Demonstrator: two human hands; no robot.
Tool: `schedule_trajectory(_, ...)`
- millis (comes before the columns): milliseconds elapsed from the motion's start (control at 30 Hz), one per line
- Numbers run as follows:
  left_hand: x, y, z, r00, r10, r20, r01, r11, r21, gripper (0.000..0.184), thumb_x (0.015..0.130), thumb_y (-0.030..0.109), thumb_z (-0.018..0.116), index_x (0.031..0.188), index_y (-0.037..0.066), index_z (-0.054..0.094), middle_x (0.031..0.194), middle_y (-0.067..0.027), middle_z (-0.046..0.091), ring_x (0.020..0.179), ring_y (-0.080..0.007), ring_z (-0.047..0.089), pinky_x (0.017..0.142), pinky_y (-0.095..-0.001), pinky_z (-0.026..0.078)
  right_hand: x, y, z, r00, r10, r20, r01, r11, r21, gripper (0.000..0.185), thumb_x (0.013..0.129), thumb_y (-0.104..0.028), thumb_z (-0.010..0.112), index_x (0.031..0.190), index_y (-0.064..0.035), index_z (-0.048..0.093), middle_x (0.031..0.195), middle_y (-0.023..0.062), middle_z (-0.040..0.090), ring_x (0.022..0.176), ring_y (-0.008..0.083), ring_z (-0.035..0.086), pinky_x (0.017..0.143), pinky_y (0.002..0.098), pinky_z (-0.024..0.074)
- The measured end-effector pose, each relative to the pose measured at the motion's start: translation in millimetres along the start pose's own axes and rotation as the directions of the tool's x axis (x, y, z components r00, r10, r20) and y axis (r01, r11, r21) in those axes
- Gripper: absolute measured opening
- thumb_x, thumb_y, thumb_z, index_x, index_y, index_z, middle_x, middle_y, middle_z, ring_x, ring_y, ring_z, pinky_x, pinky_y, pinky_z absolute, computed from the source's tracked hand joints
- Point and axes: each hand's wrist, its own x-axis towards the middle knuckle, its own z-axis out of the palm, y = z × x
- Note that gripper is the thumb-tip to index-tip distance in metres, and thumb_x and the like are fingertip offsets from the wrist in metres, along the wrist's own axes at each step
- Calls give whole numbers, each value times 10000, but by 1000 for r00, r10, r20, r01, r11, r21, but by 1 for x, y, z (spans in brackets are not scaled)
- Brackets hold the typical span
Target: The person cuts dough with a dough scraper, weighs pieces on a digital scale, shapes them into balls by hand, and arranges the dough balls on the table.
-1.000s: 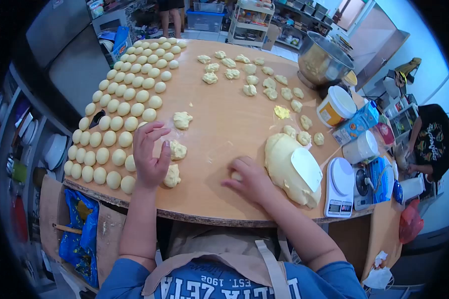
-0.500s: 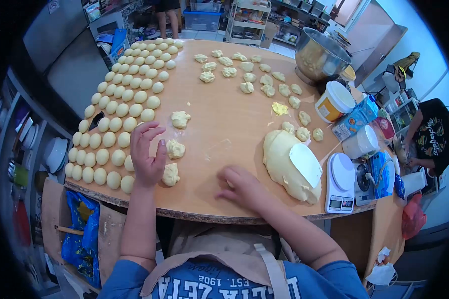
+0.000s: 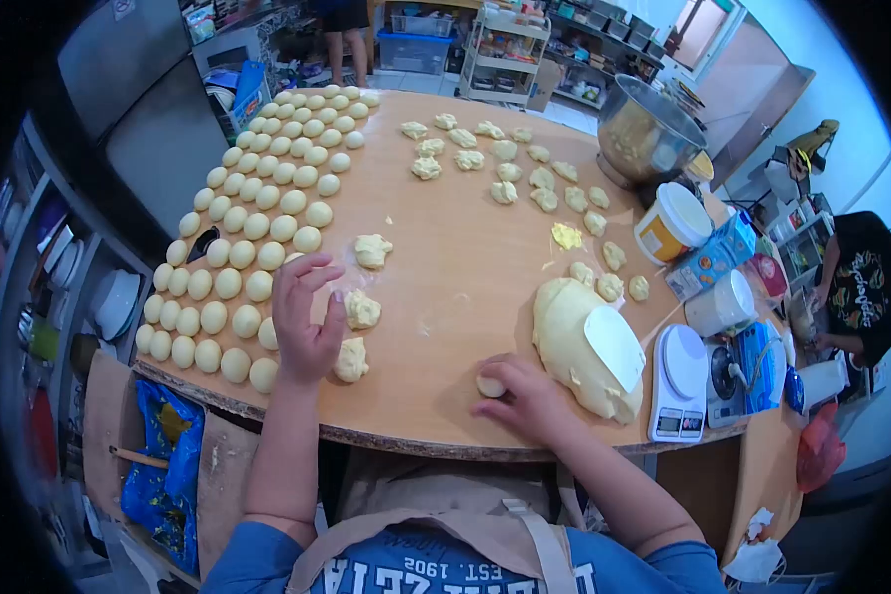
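Note:
My right hand (image 3: 527,396) is curled over a small dough ball (image 3: 489,387) near the table's front edge; part of the ball shows beside the thumb. My left hand (image 3: 309,319) is held up with its fingers apart and nothing in them. Rough dough pieces (image 3: 362,310) sit just right of it in a short column. Rows of smooth round dough balls (image 3: 229,284) cover the table's left side, some hidden behind the left hand. A large dough mass (image 3: 560,342) lies right of my right hand, with a white flat scraper (image 3: 614,346) on top.
Several rough dough pieces (image 3: 469,159) lie toward the far edge, near a yellow butter-like lump (image 3: 566,236). Along the right stand a digital scale (image 3: 681,368), a white tub (image 3: 718,303), a bucket (image 3: 673,223) and a steel mixing bowl (image 3: 648,131). A person (image 3: 854,287) is at the far right.
My right hand has moved right, and a rounded dough ball now shows under its fingers. My left hand stays raised in much the same pose. The whole view has shifted slightly.

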Motion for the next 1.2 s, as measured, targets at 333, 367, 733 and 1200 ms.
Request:
schedule_trajectory(333,-1,-3,0,999,33,14,-34,999,33,237,805,57,579,1039,56,613,1119,-123,574,1022,-244,536,789,-340,447,3,-2,6,998,-46,44,43,997,60,414,773,-251,736,1070,-33,548,1069,145,568,985,353,565,833,412,472)
schedule_trajectory(367,-1,-3,0,999,32,12,-33,999,31,236,806,58,579,1040,55,613,1119,-123,575,1022,-244,536,790,-339,446,0,4,4,998,-48,34,46,996,77,417,776,-253,734,1077,-35,545,1073,145,568,987,353,565,833,411,473)
schedule_trajectory(733,0,0,0,1000,3,0,-3,1000,-1,227,787,44,594,1013,37,618,1073,-146,576,1005,-285,543,891,-389,436,3,8,4,997,-71,15,71,997,36,454,734,-274,781,1057,-36,568,1050,138,599,945,315,599,775,380,508)
schedule_trajectory(1200,-1,0,4,1000,14,25,-15,1000,13,237,782,60,597,1018,46,616,1070,-142,575,1008,-286,538,882,-398,425,7,5,-6,992,100,83,-101,995,0,484,748,-237,755,1141,-49,544,1108,155,578,1042,343,561,858,407,474)
